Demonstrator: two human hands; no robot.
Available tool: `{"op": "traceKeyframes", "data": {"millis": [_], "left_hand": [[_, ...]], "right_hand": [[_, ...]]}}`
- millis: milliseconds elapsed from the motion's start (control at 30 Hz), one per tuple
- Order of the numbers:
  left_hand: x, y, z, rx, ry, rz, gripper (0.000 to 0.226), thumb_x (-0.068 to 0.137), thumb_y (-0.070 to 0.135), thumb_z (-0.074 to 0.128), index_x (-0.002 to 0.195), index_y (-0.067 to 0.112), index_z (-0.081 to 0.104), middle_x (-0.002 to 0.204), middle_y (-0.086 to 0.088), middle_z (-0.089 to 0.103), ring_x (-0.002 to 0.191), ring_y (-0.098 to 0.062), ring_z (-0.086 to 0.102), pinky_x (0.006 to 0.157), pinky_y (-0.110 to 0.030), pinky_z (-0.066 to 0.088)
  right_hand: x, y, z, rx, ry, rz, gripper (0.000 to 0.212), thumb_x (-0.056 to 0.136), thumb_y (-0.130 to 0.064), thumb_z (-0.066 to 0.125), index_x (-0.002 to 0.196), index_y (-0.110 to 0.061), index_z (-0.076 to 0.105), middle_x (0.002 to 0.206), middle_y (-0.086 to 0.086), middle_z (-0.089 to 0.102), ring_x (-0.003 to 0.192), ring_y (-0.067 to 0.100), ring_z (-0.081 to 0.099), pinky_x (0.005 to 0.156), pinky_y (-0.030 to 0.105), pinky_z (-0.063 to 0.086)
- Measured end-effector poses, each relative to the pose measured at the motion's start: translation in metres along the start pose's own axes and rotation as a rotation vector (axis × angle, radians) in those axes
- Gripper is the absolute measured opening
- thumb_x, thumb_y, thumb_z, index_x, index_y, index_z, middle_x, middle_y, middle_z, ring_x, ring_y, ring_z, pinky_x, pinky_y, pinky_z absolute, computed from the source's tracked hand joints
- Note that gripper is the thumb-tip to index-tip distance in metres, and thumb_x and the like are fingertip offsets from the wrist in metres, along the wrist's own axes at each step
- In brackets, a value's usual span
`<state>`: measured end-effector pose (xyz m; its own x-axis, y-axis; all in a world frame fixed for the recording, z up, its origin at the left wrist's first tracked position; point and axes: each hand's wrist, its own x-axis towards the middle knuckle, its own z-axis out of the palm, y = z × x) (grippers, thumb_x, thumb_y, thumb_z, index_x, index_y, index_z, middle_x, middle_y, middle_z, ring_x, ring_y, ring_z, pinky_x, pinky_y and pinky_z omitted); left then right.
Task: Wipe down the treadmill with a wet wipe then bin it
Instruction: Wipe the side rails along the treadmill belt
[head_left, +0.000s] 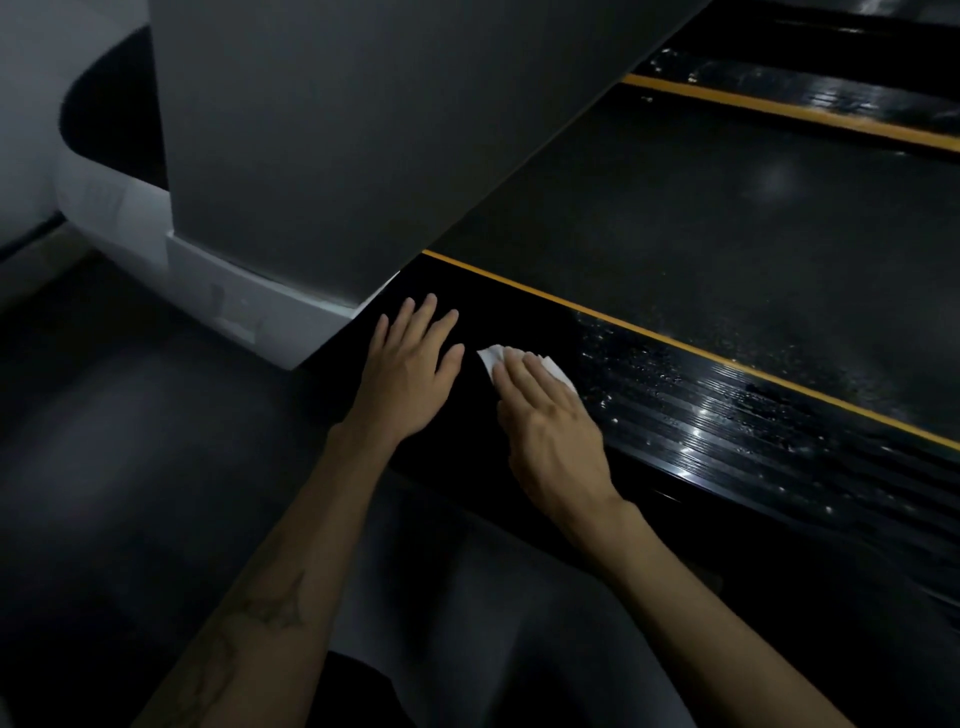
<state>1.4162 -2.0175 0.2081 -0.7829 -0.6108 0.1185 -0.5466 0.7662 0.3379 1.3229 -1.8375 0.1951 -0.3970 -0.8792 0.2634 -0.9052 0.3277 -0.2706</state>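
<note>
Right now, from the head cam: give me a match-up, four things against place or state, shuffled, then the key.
Things:
1. left hand
2. right hand
3. wet wipe
4. side rail

States:
A. white, pressed under fingers
B. ribbed black, glistening with droplets
C. flat on the rail, holding nothing
D. flat on the wipe, pressing it down

Pairs: 1-C, 2-D, 3-A, 4-B

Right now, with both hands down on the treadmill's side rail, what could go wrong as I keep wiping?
1. The side rail to the right of the wet wipe shines with droplets, so a pressing hand could slip.
2. The right hand holds the wipe down with flat fingers only, so it might bunch up or slide out.
3. The left hand rests near the grey upright's base corner and could knock it.
</note>
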Motion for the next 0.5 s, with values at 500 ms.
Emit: {"op": "traceKeyframes", "data": {"millis": [500], "left_hand": [[0.001,-0.001,0.000,-0.001,-0.017,0.001,0.053,0.110,0.039,0.038,0.160,0.023,0.034,0.171,-0.004,0.018,0.159,-0.023,0.006,0.127,-0.044,0.001]], "right_hand": [[-0.006,0.009,0.001,-0.013,0.082,-0.053,0.048,0.101,-0.016,0.049,0.148,-0.006,0.052,0.156,0.012,0.046,0.149,0.026,0.038,0.124,0.038,0.027]]}}
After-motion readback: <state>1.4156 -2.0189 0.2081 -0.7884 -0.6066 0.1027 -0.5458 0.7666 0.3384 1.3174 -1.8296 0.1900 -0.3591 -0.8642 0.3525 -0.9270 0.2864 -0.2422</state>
